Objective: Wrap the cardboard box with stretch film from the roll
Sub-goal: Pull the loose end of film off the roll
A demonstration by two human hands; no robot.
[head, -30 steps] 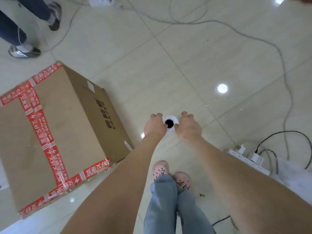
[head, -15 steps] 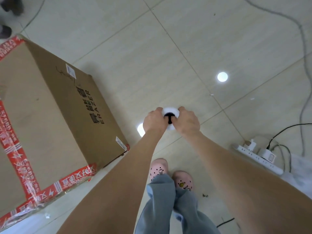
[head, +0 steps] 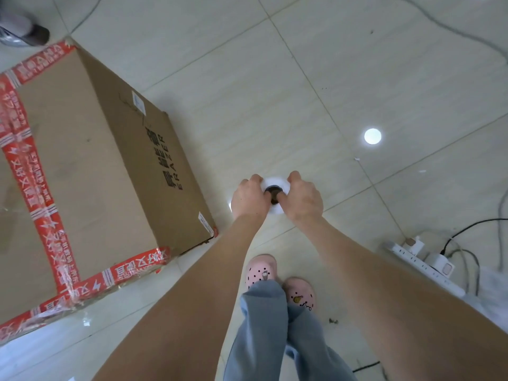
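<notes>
A big brown cardboard box (head: pixel 82 160) sealed with red printed tape stands on the tiled floor at the left. To its right I hold a white roll of stretch film (head: pixel 275 183) upright, seen from its end with a dark core. My left hand (head: pixel 248 198) grips the roll's left side and my right hand (head: pixel 302 199) grips its right side, thumbs at the core. The roll is apart from the box, near its right bottom corner. Some clear film seems to lie over the box's lower left edge.
A white power strip (head: pixel 423 266) with plugs and black cables lies on the floor at the right. A grey cable (head: pixel 450 31) runs across the top right. Another person's shoe (head: pixel 24 34) is at the top left. My pink shoes (head: pixel 277 281) stand below the roll.
The view has shifted, so the box now fills more of the left. Both hands keep hold of the roll and have closed in tighter, thumbs at its core.
</notes>
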